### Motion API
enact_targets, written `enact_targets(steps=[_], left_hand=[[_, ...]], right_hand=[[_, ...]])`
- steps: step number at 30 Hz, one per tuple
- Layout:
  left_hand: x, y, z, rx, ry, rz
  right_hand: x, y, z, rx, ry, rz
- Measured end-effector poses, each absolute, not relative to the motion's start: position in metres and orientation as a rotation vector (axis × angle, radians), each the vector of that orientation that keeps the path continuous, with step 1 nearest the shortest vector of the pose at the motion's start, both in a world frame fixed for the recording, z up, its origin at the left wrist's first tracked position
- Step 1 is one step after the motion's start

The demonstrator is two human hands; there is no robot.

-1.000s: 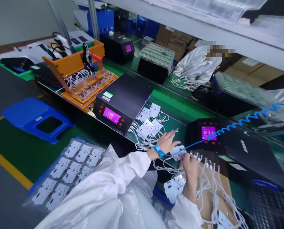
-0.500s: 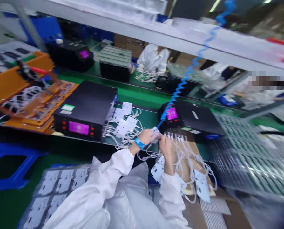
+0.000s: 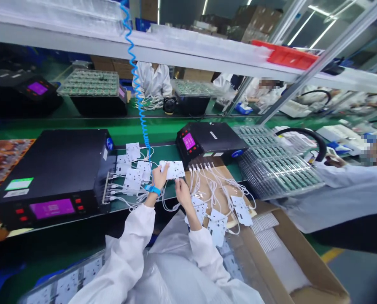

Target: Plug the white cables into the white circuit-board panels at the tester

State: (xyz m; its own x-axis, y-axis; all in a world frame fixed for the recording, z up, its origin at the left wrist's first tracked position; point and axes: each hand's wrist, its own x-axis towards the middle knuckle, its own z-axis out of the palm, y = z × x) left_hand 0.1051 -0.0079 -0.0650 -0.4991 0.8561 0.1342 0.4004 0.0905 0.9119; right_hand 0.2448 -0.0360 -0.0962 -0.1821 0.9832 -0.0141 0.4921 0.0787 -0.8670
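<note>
My left hand (image 3: 158,178), with a blue strap (image 3: 153,189) at its wrist, grips a white circuit board (image 3: 175,169) by its left side, thumb on top. Just below the board's lower right edge is my right hand (image 3: 182,192), its fingers pinched together; what they hold, if anything, is too small to make out. White cables (image 3: 169,207) loop beneath both hands. To the left, several cabled white boards (image 3: 132,180) lie beside a black tester (image 3: 65,162). More white boards (image 3: 218,226) on cables lie to the right, below a second black tester (image 3: 212,141).
A blue coiled cord (image 3: 140,101) hangs in front of me. Stacked clear trays of green boards (image 3: 280,169) stand at right, above an open cardboard box (image 3: 315,274). A shelf (image 3: 201,52) crosses overhead. A co-worker's sleeve (image 3: 359,185) reaches in from the right.
The view has swung right, so the testers and cord appear further left. The board in my left hand now lies flatter and shows its face; my right hand has moved below its edge.
</note>
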Motion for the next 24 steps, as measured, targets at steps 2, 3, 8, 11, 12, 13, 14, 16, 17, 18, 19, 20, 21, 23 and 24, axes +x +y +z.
enact_targets(steps=[2,3,8,11,12,13,14,16,17,18,19,20,21,23,24], left_hand=[[0.101,-0.001,-0.064,1.198,1.982,1.391],[0.099,0.003,-0.064,1.180,2.013,1.390],[0.080,0.024,-0.061,1.184,2.126,1.349],[0.072,0.034,-0.062,1.260,2.155,1.287],[0.070,0.037,-0.063,1.291,2.163,1.263],[0.069,0.040,-0.064,1.324,2.166,1.238],[0.069,0.042,-0.066,1.357,2.166,1.214],[0.068,0.047,-0.068,1.417,2.159,1.169],[0.068,0.049,-0.069,1.440,2.157,1.148],[0.068,0.051,-0.070,1.459,2.157,1.130],[0.067,0.052,-0.071,1.476,2.158,1.113],[0.067,0.053,-0.072,1.491,2.159,1.098],[0.066,0.054,-0.073,1.505,2.160,1.084],[0.065,0.055,-0.074,1.526,2.166,1.058],[0.064,0.055,-0.075,1.533,2.171,1.045]], right_hand=[[0.243,-0.038,-0.097,-1.489,-1.761,0.891],[0.242,-0.039,-0.098,-1.496,-1.770,0.853],[0.234,-0.039,-0.097,-1.668,-1.806,0.891],[0.223,-0.032,-0.096,-1.785,-1.855,0.921],[0.219,-0.029,-0.096,-1.798,-1.884,0.918],[0.216,-0.027,-0.097,-1.803,-1.915,0.908],[0.213,-0.026,-0.098,-1.801,-1.947,0.895],[0.213,-0.025,-0.101,-1.774,-2.005,0.873],[0.215,-0.026,-0.103,-1.741,-2.029,0.881],[0.220,-0.026,-0.103,-1.689,-2.048,0.909],[0.228,-0.026,-0.102,-1.622,-2.055,0.948],[0.238,-0.026,-0.099,-1.559,-2.040,0.974],[0.251,-0.025,-0.094,-1.526,-2.001,0.962],[0.278,-0.019,-0.081,-1.592,-1.858,0.791],[0.292,-0.014,-0.074,-1.685,-1.775,0.642]])
